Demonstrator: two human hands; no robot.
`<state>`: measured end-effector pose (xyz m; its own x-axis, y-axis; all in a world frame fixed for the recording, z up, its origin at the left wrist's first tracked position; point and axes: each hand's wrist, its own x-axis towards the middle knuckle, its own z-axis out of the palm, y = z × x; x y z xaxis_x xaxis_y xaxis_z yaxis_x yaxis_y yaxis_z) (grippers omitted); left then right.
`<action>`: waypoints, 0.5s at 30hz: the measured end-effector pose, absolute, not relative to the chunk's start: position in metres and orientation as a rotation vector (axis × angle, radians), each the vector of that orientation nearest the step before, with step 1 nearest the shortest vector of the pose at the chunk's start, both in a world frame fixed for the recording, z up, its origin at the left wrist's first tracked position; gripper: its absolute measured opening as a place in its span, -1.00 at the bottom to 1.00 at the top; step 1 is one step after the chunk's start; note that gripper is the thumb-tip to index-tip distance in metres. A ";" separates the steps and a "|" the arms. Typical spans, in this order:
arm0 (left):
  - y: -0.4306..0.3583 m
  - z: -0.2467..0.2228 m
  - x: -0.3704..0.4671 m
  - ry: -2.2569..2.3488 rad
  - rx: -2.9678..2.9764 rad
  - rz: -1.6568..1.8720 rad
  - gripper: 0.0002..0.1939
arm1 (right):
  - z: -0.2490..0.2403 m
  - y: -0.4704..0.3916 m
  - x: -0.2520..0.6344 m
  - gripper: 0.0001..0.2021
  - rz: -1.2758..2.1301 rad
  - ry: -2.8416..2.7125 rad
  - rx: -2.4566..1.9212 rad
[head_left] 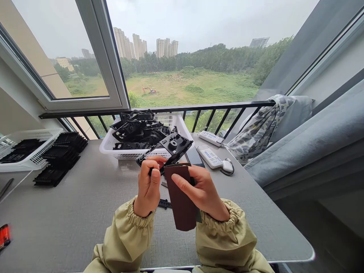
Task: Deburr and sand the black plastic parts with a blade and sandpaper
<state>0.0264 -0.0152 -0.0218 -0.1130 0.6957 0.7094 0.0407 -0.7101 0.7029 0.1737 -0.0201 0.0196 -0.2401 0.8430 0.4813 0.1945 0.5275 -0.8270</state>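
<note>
My left hand (150,185) is closed on a black plastic part (174,144), holding it tilted above the table in front of the white basket. In my right hand (203,187) is a folded sheet of dark brown sandpaper (180,204), gripped between the thumb and the fingers. The sandpaper's upper edge meets or overlaps the lower edge of the black part; I cannot tell whether they touch. Below the hands a black caliper-like tool (165,204) lies on the table, partly hidden by the sandpaper.
A white basket (106,147) heaped with black plastic parts stands by the railing. At left are stacked black parts (61,155) and another white basket (36,161). White labelled boxes (209,156) with a cable lie at right. A red object (4,237) sits at the left edge.
</note>
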 end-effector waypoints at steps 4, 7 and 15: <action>-0.016 -0.021 0.026 0.806 1.657 1.878 -0.79 | 0.019 -0.020 0.174 -0.75 0.752 -1.693 -0.935; -0.016 -0.020 0.026 0.803 1.643 1.880 -0.79 | 0.020 -0.020 0.174 -0.75 0.793 -1.686 -0.937; -0.015 -0.016 0.027 0.808 1.593 1.894 -0.82 | 0.022 -0.021 0.175 -0.75 0.874 -1.614 -0.961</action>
<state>0.0271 -0.0154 -0.0164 -0.1625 0.7260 0.6682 -0.0195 -0.6794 0.7335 0.1746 -0.0210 0.0216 -0.1620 0.9050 0.3933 0.1654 0.4179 -0.8933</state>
